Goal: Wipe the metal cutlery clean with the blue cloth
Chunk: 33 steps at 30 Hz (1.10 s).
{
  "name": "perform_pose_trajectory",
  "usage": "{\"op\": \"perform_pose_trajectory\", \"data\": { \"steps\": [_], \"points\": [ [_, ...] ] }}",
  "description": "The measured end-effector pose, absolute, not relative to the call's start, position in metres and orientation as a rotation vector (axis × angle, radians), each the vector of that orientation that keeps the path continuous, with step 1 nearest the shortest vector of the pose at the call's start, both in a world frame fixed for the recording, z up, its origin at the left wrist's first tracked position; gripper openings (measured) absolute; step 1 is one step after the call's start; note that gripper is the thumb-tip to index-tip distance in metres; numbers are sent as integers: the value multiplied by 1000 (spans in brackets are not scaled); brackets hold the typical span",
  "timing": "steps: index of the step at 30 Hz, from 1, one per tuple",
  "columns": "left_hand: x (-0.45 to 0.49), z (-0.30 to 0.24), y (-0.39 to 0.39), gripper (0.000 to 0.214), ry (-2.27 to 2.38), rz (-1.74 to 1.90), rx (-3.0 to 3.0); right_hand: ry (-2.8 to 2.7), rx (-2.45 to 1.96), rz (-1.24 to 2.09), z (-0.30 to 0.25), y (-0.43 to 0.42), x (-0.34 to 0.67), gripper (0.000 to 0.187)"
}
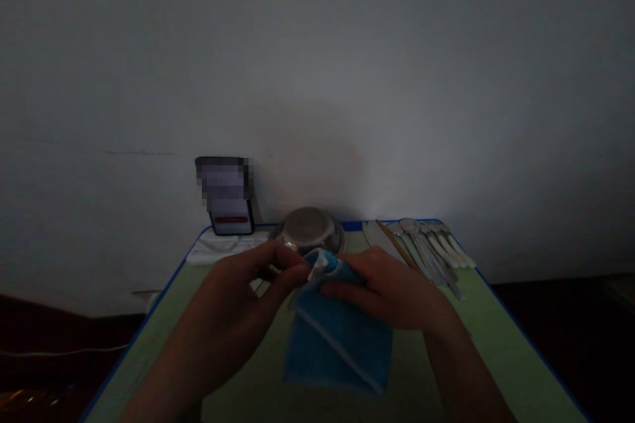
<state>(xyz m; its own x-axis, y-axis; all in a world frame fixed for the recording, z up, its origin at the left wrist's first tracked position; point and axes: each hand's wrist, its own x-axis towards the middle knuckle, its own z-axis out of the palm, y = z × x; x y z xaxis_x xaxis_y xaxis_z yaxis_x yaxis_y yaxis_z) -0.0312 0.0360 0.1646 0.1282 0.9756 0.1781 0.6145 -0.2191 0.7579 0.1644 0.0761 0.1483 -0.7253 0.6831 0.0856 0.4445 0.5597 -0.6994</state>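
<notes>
A blue cloth (337, 344) hangs in front of me over the green table (501, 357). My right hand (391, 291) grips the cloth's top, fingers wrapped in it. My left hand (248, 291) is closed in a pinch at the cloth's upper edge, where a small pale object (317, 266) shows between the fingers and the cloth. I cannot make out what that object is. Both hands meet just in front of a metal bowl (310, 228).
A phone (228, 201) leans against the wall at the table's back left, above a white flat object (218, 250). Several pieces of cutlery (426, 248) lie in a row at the back right. The table has a blue rim.
</notes>
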Motion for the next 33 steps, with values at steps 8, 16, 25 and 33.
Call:
{"op": "perform_pose_trajectory", "data": {
  "steps": [8, 16, 25, 33],
  "points": [
    [-78, 160, 37, 16, 1921, 1314, 1617, -2467, -1194, 1112, 149, 81, 190, 45],
    [-80, 157, 37, 16, 1876, 1503, 1349, -2184, -1410, 1045, 147, 80, 192, 40],
    [-77, 154, 41, 11, 1851, 1550, 1217, -2405, -1031, 989, 144, 82, 205, 24],
    [-71, 152, 42, 10, 1799, 1589, 1255, -2256, -1145, 1057, 147, 82, 193, 24]
  ]
}}
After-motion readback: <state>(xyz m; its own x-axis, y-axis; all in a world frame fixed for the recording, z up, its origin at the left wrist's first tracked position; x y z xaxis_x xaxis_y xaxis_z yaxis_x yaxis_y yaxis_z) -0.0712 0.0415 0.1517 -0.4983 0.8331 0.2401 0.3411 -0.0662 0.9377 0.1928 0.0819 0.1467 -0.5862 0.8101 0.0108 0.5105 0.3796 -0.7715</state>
